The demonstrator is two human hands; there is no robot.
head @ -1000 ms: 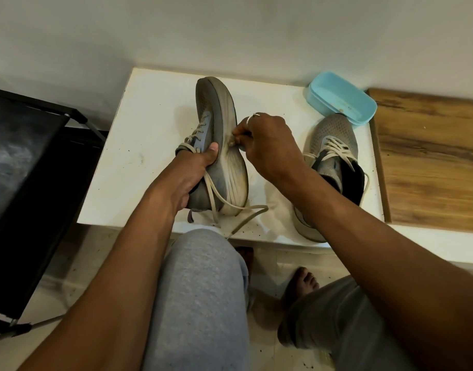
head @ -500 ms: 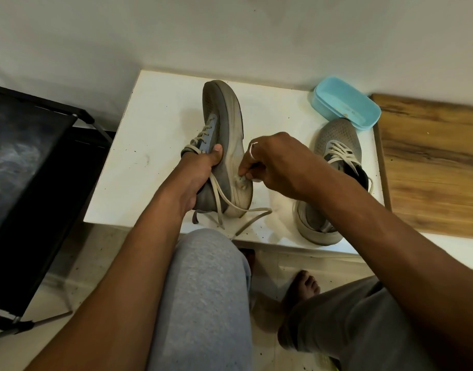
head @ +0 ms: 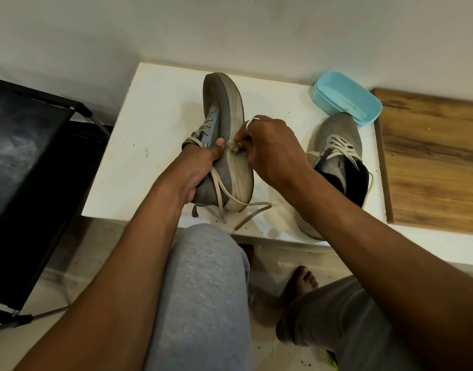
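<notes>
A grey sneaker [head: 224, 108] stands on its side on the white table [head: 149, 124], its dirty pale sole edge facing right and its laces trailing toward the front edge. My left hand [head: 200, 167] grips the sneaker around its opening, thumb on the side wall. My right hand [head: 270, 148] pinches a small pale wad [head: 234, 149], maybe a cloth or tissue, against the sole edge at mid-length. A ring shows on one finger of that hand. The second grey sneaker [head: 337, 145] rests upright on the table to the right, partly hidden by my right forearm.
A light blue plastic tub [head: 345, 97] sits at the table's back right by the wall. A wooden board [head: 431, 162] adjoins the table on the right. A black frame chair [head: 29, 183] stands left. My knees and a bare foot [head: 302, 282] are below the table edge.
My right hand slid down the sole edge toward the heel, then back up to mid-length with the wad. The left hand kept its grip on the sneaker.
</notes>
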